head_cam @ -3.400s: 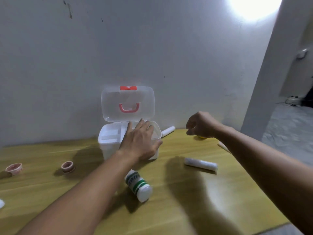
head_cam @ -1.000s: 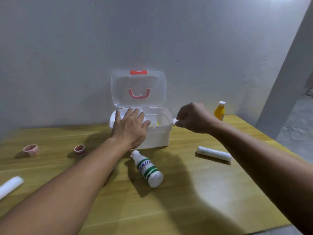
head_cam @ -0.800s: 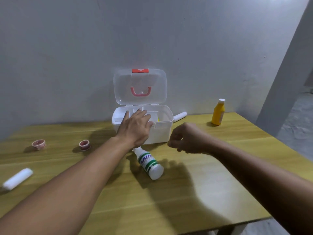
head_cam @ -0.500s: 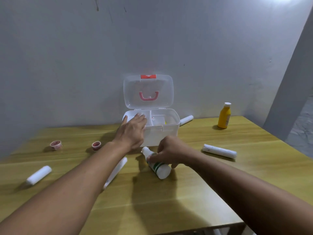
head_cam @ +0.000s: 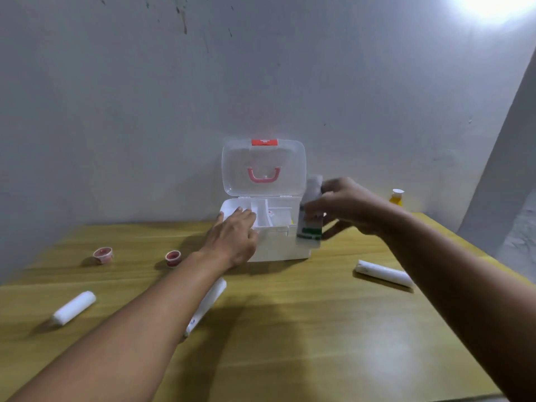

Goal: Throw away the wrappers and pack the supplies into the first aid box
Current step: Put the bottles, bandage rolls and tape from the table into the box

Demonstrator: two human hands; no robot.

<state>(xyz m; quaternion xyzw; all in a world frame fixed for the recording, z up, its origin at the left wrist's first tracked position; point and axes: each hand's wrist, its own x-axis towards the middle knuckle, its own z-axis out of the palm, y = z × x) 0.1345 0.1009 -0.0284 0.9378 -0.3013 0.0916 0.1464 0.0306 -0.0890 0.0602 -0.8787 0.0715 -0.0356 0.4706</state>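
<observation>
Far left on the table (head_cam: 290, 329): one white roll (head_cam: 74, 307) lying flat, well apart from the box. Behind it, two small pink-and-white tape rings (head_cam: 103, 254), (head_cam: 173, 258), side by side but apart. None of these packed yet.

A second white roll (head_cam: 206, 304) lies partly under the left forearm.

Left hand (head_cam: 233, 240): open, palm down, fingers spread flat over the box's front-left rim. Grips nothing. Likely purpose: pinning the light plastic box so it does not slide while the other hand loads it.

Box (head_cam: 278, 248): white, against the wall, clear lid (head_cam: 263, 166) standing upright with a pink handle and red latch. A divided tray shows inside; a little yellow shows at its right, item not identifiable.

Bottle (head_cam: 310, 219): white, green bands on the label, cap up, roughly upright, motion-blurred. It is in the air at the box's right end, level with the rim, not yet inside.

Right hand (head_cam: 345, 210): closed around the bottle's middle, fingers wrapped from the right. A side grip seems to leave the base free to go down into the box.

Right of the box: a third white roll (head_cam: 384, 277) flat on the table; an orange bottle (head_cam: 396, 197) upright near the wall, partly hidden by the right arm. No wrappers or bin identifiable.
</observation>
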